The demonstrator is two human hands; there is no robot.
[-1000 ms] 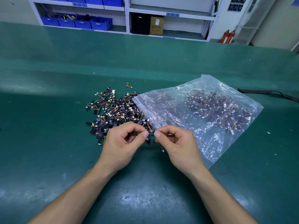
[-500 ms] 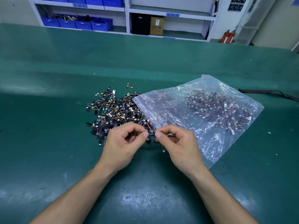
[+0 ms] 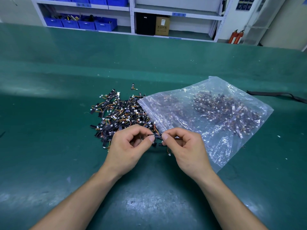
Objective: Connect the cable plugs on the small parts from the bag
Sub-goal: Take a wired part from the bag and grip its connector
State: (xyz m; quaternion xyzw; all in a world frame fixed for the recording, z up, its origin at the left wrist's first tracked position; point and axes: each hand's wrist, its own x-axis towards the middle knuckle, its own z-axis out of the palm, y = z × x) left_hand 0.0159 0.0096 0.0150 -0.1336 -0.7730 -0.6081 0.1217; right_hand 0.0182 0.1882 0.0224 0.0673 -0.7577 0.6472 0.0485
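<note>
One view, head-worn, wide-angle: faces forward and down over the desk (image 3: 49, 146); left hand (image 3: 127, 150), right hand (image 3: 187, 150) close; shelves (image 3: 176, 14) far.

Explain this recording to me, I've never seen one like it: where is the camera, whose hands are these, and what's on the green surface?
No machine here: a person works with bare hands, and the single camera sits on their head, looking forward and down. The left hand and right hand each pinch one end of a small black part just above the green table. A white plug dangles on its wire below the right hand. Beyond them lies a loose pile of similar parts, black strips with coloured wires and white plugs, at the mouth of a clear plastic bag that holds many more.
</note>
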